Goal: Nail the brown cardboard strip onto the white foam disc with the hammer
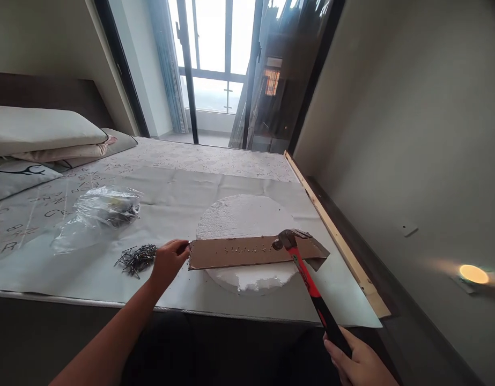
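Observation:
A brown cardboard strip dotted with small nails lies across a round white foam disc. At the strip's left end is my left hand, its fingers pinched at the edge; whether a small item is between them is too small to tell. My right hand is wrapped round the black grip of a hammer with a red shaft. The hammer's head is over the right part of the strip. Just left of my left hand sits a pile of nails.
A clear plastic bag with dark contents lies at the left on a pale sheet. Pillows are at the far left. A wooden strip runs along the bed's right edge, near the wall.

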Demonstrator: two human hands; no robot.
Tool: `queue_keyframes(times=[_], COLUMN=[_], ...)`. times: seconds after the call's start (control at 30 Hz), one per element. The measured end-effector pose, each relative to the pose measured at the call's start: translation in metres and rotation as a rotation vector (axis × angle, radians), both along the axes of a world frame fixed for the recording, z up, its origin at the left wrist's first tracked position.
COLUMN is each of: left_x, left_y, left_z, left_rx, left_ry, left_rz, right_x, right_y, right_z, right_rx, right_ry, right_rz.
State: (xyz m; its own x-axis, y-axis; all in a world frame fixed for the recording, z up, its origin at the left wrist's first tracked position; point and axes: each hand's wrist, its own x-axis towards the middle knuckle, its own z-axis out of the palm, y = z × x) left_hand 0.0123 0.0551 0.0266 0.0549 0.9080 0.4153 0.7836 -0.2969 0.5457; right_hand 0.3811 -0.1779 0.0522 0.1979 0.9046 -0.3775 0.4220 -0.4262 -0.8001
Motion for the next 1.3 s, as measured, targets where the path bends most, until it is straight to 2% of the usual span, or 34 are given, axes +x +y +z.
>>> queue_keyframes(times=[0.1,0.2,0.33,0.47,0.67,0.77,0.93,1.1,1.3], left_x=[0.057,0.115,0.179,0.216,0.223,0.221,0.221,0.222,0.222], left_y=[-0.003,-0.002,0.007,0.021,0.033,0.032,0.029,0.03,0.028], left_z=[0.002,-0.005,-0.016,-0.03,-0.05,-0.05,-0.049,-0.054,-0.055], left_rx=[-0.043,-0.132,-0.136,-0.095,-0.027,-0.024,-0.052,-0.063,-0.057], left_ry=[-0.139,-0.229,-0.228,-0.168,-0.12,-0.132,-0.128,-0.132,-0.106], left_rz=[-0.165,-0.307,-0.367,-0.362,-0.362,-0.366,-0.373,-0.368,-0.401], right_x=[0.004,0.007,0.011,0.021,0.031,0.032,0.032,0.028,0.019], right_y=[-0.001,-0.002,-0.003,-0.001,0.0,0.0,0.002,0.005,0.012], right_z=[-0.008,-0.01,-0.003,0.004,-0.001,-0.002,0.0,0.002,0.009], right_rx=[0.0,-0.007,-0.02,0.03,0.017,-0.029,0.03,-0.017,-0.055], right_ry=[0.002,0.016,0.041,0.038,0.019,0.021,0.054,0.076,0.07], right_rz=[-0.005,-0.009,-0.016,-0.019,-0.064,-0.077,-0.067,-0.042,0.037])
